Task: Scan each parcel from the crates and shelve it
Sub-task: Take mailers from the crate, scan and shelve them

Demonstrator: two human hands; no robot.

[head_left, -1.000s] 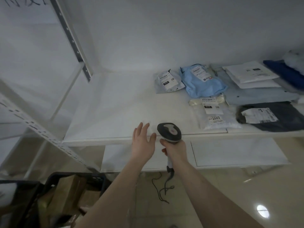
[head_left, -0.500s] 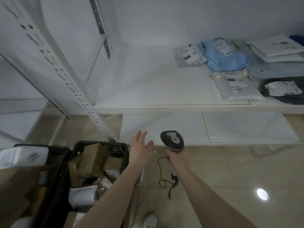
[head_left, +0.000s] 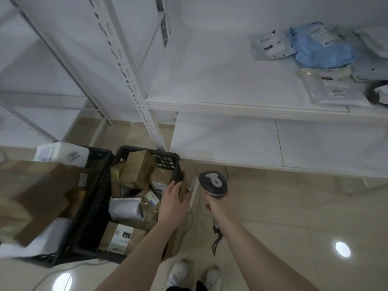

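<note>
The view has dropped from the shelf to the floor since a second ago, bringing two black crates into frame, and the left hand (head_left: 173, 203), then at the shelf edge, now reaches over the right crate (head_left: 144, 203). Its fingers are extended and loosely spread above that crate's rim, holding nothing. The right hand (head_left: 214, 203) still grips the scanner (head_left: 213, 183) by its handle, with the cable hanging below. At far left, the left crate (head_left: 98, 162) holds brown boxes and a white parcel (head_left: 62, 154). White metal shelving stands on a glossy beige tiled floor. The right crate is packed with brown cartons and grey bags bearing labels. On the shelf (head_left: 210, 80), at upper right, shelved parcels (head_left: 321, 59) lie flat: grey, blue and clear.
</note>
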